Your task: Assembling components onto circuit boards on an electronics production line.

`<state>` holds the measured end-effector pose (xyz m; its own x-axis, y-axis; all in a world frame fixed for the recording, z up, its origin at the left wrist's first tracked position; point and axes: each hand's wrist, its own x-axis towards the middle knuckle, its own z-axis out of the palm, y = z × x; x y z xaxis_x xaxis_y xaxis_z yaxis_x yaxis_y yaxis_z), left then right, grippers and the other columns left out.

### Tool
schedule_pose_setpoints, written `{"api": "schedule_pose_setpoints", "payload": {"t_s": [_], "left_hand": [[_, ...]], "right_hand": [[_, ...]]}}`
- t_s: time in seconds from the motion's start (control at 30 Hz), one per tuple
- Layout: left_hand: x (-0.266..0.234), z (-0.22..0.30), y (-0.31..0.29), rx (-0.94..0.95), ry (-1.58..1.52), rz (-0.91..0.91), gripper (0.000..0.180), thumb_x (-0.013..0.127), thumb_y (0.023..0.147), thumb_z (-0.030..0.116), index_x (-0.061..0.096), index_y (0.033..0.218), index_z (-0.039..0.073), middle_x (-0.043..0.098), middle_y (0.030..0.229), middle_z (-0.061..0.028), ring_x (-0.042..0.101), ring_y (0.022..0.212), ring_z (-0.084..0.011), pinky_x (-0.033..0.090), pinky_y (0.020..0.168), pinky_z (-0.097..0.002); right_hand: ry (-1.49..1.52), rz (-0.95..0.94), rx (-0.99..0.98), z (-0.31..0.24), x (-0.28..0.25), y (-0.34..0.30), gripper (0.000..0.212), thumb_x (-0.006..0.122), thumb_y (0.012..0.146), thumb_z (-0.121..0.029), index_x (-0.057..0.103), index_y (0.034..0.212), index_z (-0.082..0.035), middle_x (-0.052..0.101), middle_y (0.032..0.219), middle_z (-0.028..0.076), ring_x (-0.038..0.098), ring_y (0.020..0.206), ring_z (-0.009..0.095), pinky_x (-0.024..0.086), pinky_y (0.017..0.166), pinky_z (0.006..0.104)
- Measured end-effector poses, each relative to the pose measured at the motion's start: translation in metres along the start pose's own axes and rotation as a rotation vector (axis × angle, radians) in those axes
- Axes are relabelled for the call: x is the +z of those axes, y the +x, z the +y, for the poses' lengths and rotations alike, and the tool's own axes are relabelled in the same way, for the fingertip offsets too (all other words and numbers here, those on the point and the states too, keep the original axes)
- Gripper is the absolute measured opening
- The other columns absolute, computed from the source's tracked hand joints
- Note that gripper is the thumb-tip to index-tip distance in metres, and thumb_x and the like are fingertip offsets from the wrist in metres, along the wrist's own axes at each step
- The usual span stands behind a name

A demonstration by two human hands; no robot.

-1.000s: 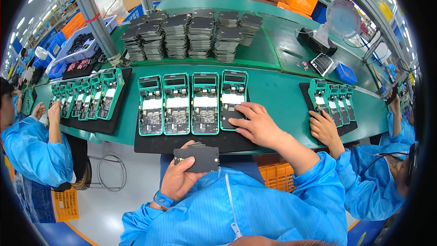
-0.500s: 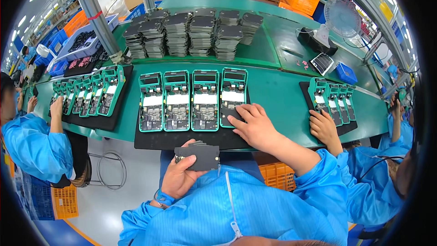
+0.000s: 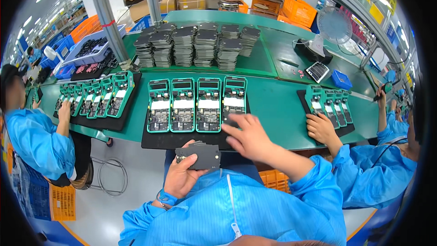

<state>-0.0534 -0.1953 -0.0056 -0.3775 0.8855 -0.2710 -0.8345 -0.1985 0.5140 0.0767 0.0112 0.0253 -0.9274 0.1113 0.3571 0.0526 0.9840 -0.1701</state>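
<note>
My left hand (image 3: 181, 178) is closed on a small fanned stack of dark grey plates (image 3: 205, 157), its thumb on top, in front of the bench edge. My right hand (image 3: 253, 140) has its fingers apart, slightly smeared by motion, over the near end of the rightmost green-framed device (image 3: 235, 94); I see nothing held in it. Whether its fingertips touch the device, I cannot tell. That device stands in a row with several like it, such as a green-framed device (image 3: 182, 114) with exposed circuit boards and a white strip, on a black mat (image 3: 157, 141).
Tall stacks of grey plates (image 3: 183, 45) stand behind the devices on the green bench (image 3: 273, 118). A co-worker's hand (image 3: 322, 128) rests by more devices at right; another person (image 3: 36, 132) works at left. A fan (image 3: 334, 25) and a blue bin (image 3: 341, 79) stand at back right.
My right hand has drawn back toward me from the rightmost device's lower part, where its fingers lay. My left hand still holds the plates. The whole view has shifted slightly.
</note>
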Motion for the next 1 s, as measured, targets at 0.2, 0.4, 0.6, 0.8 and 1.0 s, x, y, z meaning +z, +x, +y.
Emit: {"api": "schedule_pose_setpoints", "payload": {"t_s": [0.2,0.4,0.6,0.8,1.0], "left_hand": [[-0.001,-0.006,0.002,0.005,-0.008,0.015,0.052,0.054,0.091,0.006,0.032,0.139,0.009,0.047,0.129,-0.0171,0.051,0.118,-0.0324,0.047,0.095,-0.0548],[-0.011,0.005,0.010,0.036,-0.072,0.043,0.052,0.054,0.091,0.005,0.034,0.139,0.011,0.048,0.129,-0.0141,0.053,0.115,-0.0299,0.047,0.094,-0.0525],[-0.016,0.016,0.003,0.033,-0.073,0.020,0.051,0.053,0.091,0.005,0.033,0.138,0.011,0.049,0.128,-0.0157,0.055,0.112,-0.0312,0.046,0.095,-0.0541],[-0.026,0.026,0.001,0.046,-0.116,0.018,0.052,0.055,0.091,0.006,0.033,0.138,0.011,0.050,0.126,-0.0166,0.056,0.111,-0.0322,0.046,0.094,-0.0550],[-0.026,0.028,0.000,0.093,-0.053,0.058,0.051,0.054,0.091,0.007,0.034,0.138,0.010,0.052,0.125,-0.0157,0.057,0.110,-0.0312,0.048,0.092,-0.0540]], "right_hand": [[0.356,-0.063,-0.167,-0.042,0.013,-0.007,0.056,0.075,0.074,-0.024,0.056,0.122,-0.006,0.047,0.127,0.020,0.047,0.113,0.037,0.043,0.095,0.0448],[0.181,0.008,-0.187,-0.024,0.009,0.020,0.044,0.073,0.075,-0.020,0.061,0.117,-0.012,0.053,0.118,0.018,0.053,0.104,0.035,0.049,0.087,0.0416],[0.050,0.042,-0.070,0.006,0.022,0.039,0.037,0.072,0.077,-0.019,0.065,0.113,-0.016,0.055,0.119,0.013,0.050,0.109,0.032,0.044,0.091,0.0427],[0.013,-0.027,-0.096,0.013,0.033,0.051,0.036,0.071,0.078,-0.021,0.065,0.114,-0.017,0.054,0.120,0.013,0.047,0.113,0.033,0.042,0.092,0.0458],[-0.149,-0.093,-0.090,-0.004,0.026,0.046,0.040,0.070,0.078,-0.025,0.063,0.116,-0.014,0.053,0.121,0.014,0.046,0.116,0.034,0.039,0.096,0.0465]]}}
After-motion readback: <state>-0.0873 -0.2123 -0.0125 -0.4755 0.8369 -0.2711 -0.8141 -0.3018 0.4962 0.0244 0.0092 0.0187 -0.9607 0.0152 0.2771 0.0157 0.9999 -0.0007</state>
